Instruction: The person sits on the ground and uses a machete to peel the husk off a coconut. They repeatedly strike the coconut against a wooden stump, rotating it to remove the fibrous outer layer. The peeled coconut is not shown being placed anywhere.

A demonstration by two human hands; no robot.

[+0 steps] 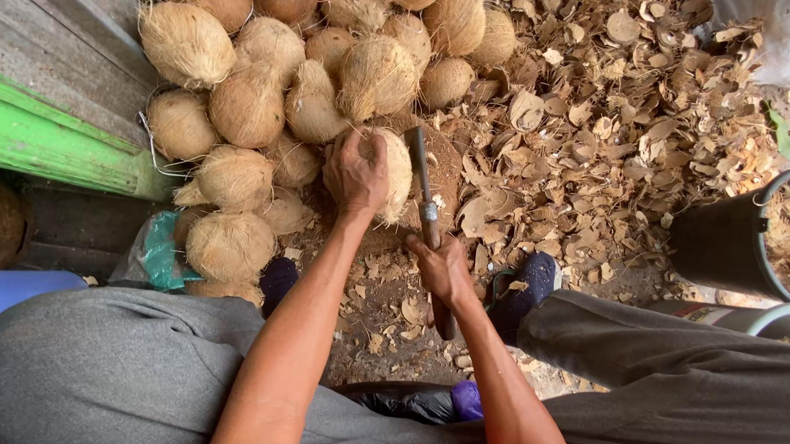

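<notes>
My left hand (355,175) grips a pale, fibrous coconut (395,171) and holds it down on a round wooden block (444,163). My right hand (442,269) is closed around the wooden handle of a cleaver (422,188). Its dark blade points away from me and lies against the coconut's right side. Both forearms reach forward between my grey-trousered knees.
A heap of several husked coconuts (251,104) lies ahead and to the left. Shell chips and husk scraps (619,109) cover the ground to the right. A black bucket (727,241) of husk stands at right, a green beam (51,142) at left. Blue-socked feet (524,287) rest on the ground.
</notes>
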